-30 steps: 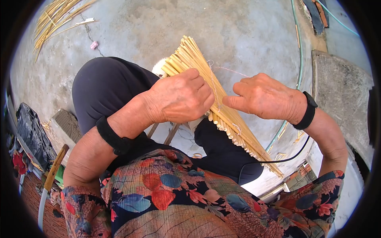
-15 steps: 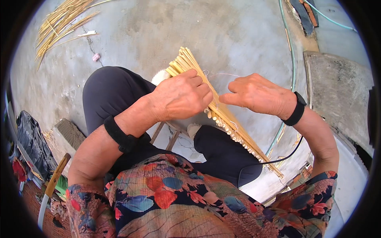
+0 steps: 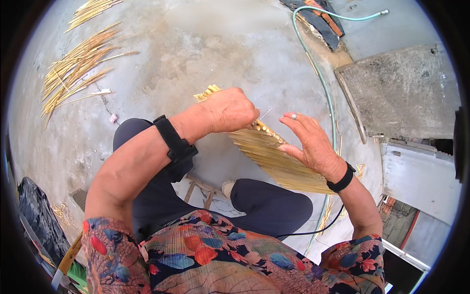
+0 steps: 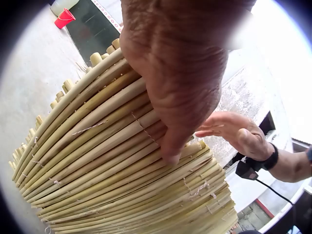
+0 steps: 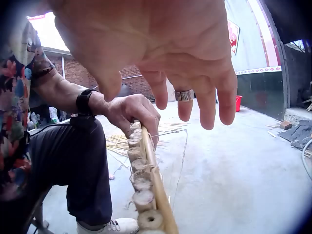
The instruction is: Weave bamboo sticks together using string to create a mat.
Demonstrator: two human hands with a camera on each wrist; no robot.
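A mat of straw-yellow stalks (image 3: 274, 164), bound side by side with thin thread, hangs tilted in front of the knees. My left hand (image 3: 230, 110) grips its upper edge, the thumb pressed on the face of the stalks in the left wrist view. Spread fingers and a ring show on my right hand (image 3: 313, 144), beside the row of cut stalk ends (image 5: 142, 183). No object shows in that hand's palm. A loose thread (image 5: 184, 156) trails from the mat near the left hand. Twisted thread stitches (image 4: 144, 127) cross the stalks in the left wrist view.
Loose stalks (image 3: 73, 68) lie on the concrete floor at far left. A green hose (image 3: 328, 98) runs along the right, near a grey slab (image 3: 401, 93). A black cable (image 3: 313, 232) hangs from the right wrist strap. A wooden-handled tool (image 3: 70, 255) stands at lower left.
My right hand has gone from curled fingers to spread ones. The mat has been tilted, so its broad face now shows below the hands. The head view has shifted, bringing more floor into sight.
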